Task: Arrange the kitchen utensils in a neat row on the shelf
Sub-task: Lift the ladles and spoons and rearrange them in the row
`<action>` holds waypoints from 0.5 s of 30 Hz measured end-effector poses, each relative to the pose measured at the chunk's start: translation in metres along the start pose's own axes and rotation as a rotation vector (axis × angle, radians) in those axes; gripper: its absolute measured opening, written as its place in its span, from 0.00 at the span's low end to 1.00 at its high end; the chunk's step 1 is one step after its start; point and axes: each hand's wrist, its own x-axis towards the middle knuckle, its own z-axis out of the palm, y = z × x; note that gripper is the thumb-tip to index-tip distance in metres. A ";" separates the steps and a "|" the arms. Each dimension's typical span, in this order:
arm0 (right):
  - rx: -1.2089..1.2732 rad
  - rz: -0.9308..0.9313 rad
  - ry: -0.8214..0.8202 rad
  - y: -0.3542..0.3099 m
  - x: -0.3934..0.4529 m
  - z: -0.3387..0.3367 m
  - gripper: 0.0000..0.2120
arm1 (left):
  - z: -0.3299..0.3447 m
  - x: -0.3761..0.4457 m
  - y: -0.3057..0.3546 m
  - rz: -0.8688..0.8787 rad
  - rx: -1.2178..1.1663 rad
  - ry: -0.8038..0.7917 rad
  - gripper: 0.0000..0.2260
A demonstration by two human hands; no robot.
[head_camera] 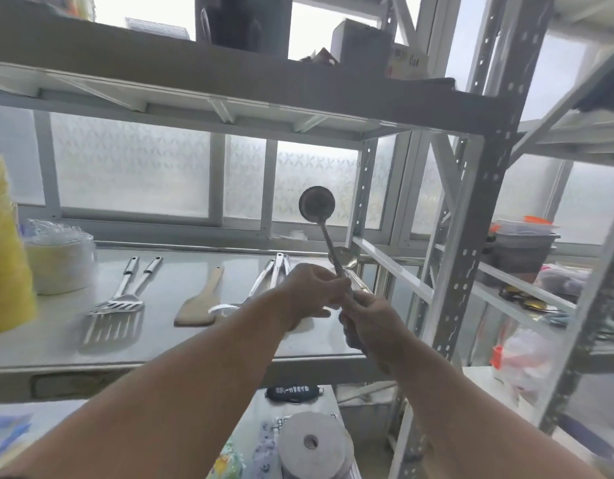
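Above both sets of curled fingers, the ladle (328,233) sticks up over the shelf (194,340), left hand (312,293) pinching its stem, right hand (369,321) wrapped round the handle, so probably best lowering it flat just right of the tongs (269,278), parallel.

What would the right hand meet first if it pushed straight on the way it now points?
Probably the large steel spoon lying on the shelf just beyond the right hand, which grips the steel ladle; depth is uncertain.
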 end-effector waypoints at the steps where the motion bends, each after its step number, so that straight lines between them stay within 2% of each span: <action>1: 0.038 0.036 -0.003 0.002 0.000 -0.003 0.13 | 0.007 0.006 -0.004 -0.011 0.001 -0.005 0.08; 3: -0.001 0.063 0.008 0.006 0.000 -0.010 0.13 | 0.019 0.017 -0.012 -0.047 0.019 -0.013 0.08; 4: -0.113 0.045 0.036 0.008 0.000 -0.013 0.14 | 0.024 0.022 -0.015 -0.068 0.038 -0.029 0.10; 6: -0.479 -0.047 0.151 0.013 0.002 -0.017 0.12 | 0.034 0.029 -0.017 -0.105 0.036 -0.066 0.12; 8: -0.800 -0.148 0.291 0.022 0.008 -0.018 0.06 | 0.041 0.039 -0.016 -0.130 0.024 -0.069 0.12; 10: -0.896 -0.214 0.355 0.029 0.011 -0.015 0.04 | 0.046 0.048 -0.014 -0.144 0.095 -0.035 0.11; 12: -0.931 -0.320 0.370 0.035 0.015 -0.013 0.07 | 0.046 0.058 -0.015 -0.137 0.208 -0.005 0.10; 15: -1.108 -0.435 0.382 0.042 0.024 -0.018 0.12 | 0.040 0.068 -0.021 -0.135 0.219 0.013 0.13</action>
